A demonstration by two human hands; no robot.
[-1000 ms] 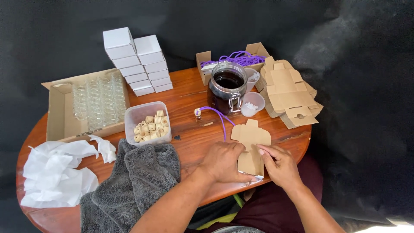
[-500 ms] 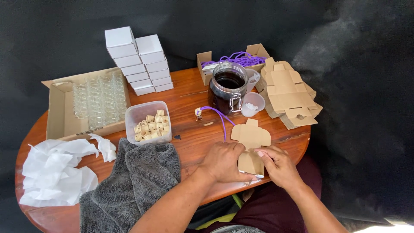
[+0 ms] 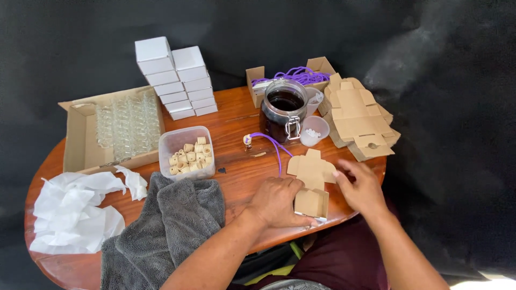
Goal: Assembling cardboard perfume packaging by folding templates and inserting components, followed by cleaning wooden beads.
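The flat brown cardboard box blank point(image 3: 310, 180) lies at the oval wooden table's point(image 3: 236, 113) near edge, at 5 o'clock. The left hand point(image 3: 278, 201) presses its lower flap, fingers curled; the right hand point(image 3: 361, 188) hovers loosely open at its 3 o'clock side. Bare wood opens toward the dark glass jar point(image 3: 284, 110) at 12. Black backdrop surrounds.

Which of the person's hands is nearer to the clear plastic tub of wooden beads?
Left. The left hand rests on the flat cardboard box blank, right of the tub; the right hand lies farther right, past the blank.
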